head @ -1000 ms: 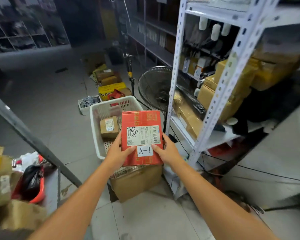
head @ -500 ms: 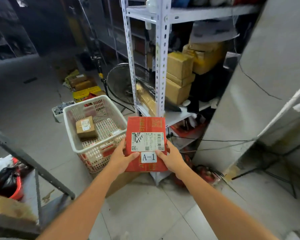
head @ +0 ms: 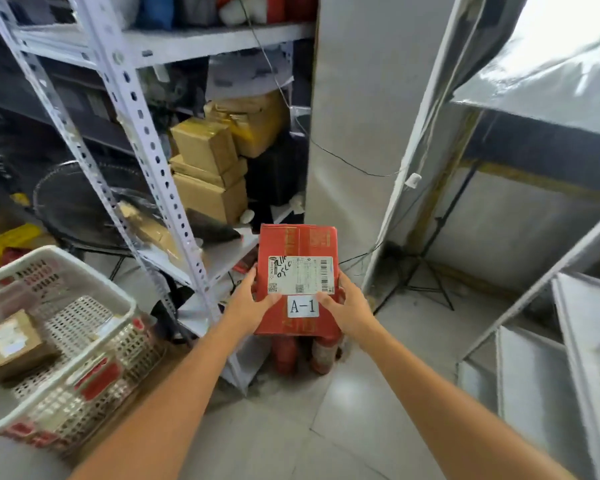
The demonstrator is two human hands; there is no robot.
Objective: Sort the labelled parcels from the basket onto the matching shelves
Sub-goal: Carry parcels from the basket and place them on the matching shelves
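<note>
Since the earlier frame your view has swung to the right. The white perforated plastic basket [head: 94,277] now sits at the lower left edge. The red parcel [head: 298,244] has left the space beside the basket and is held in the air, in front of the corner of the white steel shelf unit.

You grip this flat, rectangular cardboard parcel with 2 hands. The left hand [head: 248,299] curls round its left edge with the thumb pressed on the face. The right hand [head: 349,308] mirrors it on the right edge.

A white printed shipping label [head: 300,274] with barcodes covers the middle of the face. Just below it a small white tag [head: 302,306] reads A-1.

1 brown cardboard parcel [head: 9,344] lies in the basket. Behind the slotted upright [head: 146,140], taped brown cardboard boxes [head: 205,174] stand stacked on a shelf.
</note>
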